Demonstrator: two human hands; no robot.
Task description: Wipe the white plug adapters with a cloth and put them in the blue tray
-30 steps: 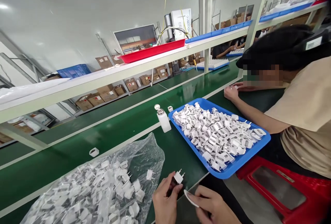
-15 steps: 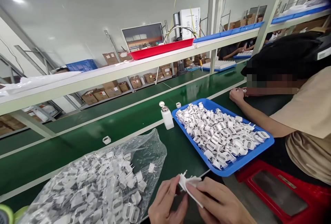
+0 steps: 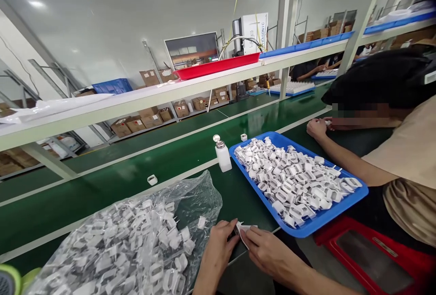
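My left hand [image 3: 220, 246] is closed, its thumb and fingers pinching a white plug housing [image 3: 238, 227] that is mostly covered by the fingers. Against it, my right hand [image 3: 269, 250] presses a folded white wiping cloth [image 3: 252, 227], gripped between thumb and fingers. Both hands meet at the near edge of the green bench. To their left lies a clear plastic bag [image 3: 211, 190] full of loose white plug housings [image 3: 119, 240]. A blue tray [image 3: 308, 230] heaped with similar housings [image 3: 299, 179] stands to the right, just beyond my right hand.
A white pump bottle [image 3: 223, 157] stands beside the tray. Single housings sit on the green belt [image 3: 152, 180] and behind the bottle [image 3: 244, 137]. A co-worker's arm [image 3: 354, 158] reaches in at the right, above a red crate [image 3: 371, 254]. A shelf with a red tray [image 3: 218, 66] crosses overhead.
Both hands have drawn closer together and turned, and the cloth is now folded more tightly against the plug housing. The view has shifted slightly.
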